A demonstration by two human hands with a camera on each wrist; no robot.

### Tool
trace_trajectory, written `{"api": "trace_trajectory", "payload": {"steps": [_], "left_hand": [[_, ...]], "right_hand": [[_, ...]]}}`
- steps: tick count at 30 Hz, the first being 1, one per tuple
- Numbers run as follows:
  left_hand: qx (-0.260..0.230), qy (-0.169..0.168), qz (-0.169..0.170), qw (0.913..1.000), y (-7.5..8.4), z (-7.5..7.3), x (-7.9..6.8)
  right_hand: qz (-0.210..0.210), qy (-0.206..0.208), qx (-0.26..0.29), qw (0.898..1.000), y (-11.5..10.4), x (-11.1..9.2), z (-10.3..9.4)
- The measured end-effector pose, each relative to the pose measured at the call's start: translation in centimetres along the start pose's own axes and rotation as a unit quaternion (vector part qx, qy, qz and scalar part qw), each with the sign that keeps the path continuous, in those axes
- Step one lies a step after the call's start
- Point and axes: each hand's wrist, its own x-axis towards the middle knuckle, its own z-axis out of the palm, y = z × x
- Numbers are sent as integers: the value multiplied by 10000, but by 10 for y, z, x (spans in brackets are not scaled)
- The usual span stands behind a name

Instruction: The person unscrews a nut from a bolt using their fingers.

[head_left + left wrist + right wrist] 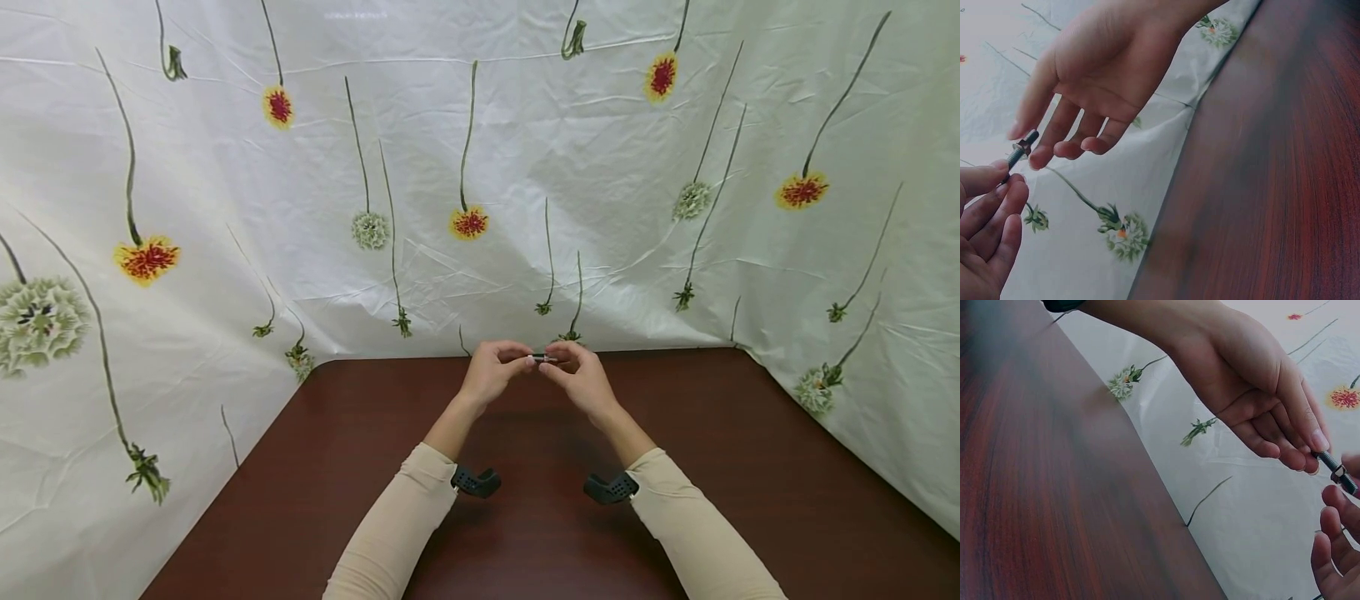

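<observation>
A small dark metal bolt with a threaded shank is held between both hands above the table's far side. My left hand pinches one end between thumb and fingertips, which hide that end. A nut sits partway along the shank, with what looks like a washer beside it in the left wrist view. The right hand has its thumb and index finger on either side of the nut; how firmly they touch it is hard to tell. Its other fingers are spread loosely.
A dark reddish wooden table lies below the hands. White cloth printed with flowers hangs around its back and sides. Each wrist wears a black band, the left one and the right one, over beige sleeves.
</observation>
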Motion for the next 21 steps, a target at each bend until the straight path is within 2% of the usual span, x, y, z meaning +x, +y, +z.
{"api": "trace_trajectory", "payload": {"steps": [6, 14, 21], "left_hand": [[20, -39, 56, 10000, 0, -1, -1], [-31, -37, -9, 10000, 2, -1, -3], [-77, -83, 36, 9999, 1, -1, -2]], "right_hand": [[-71, 141, -164, 9997, 0, -2, 1], [-146, -18, -16, 9999, 2, -1, 0], [-96, 223, -263, 9994, 31, 9, -1]]}}
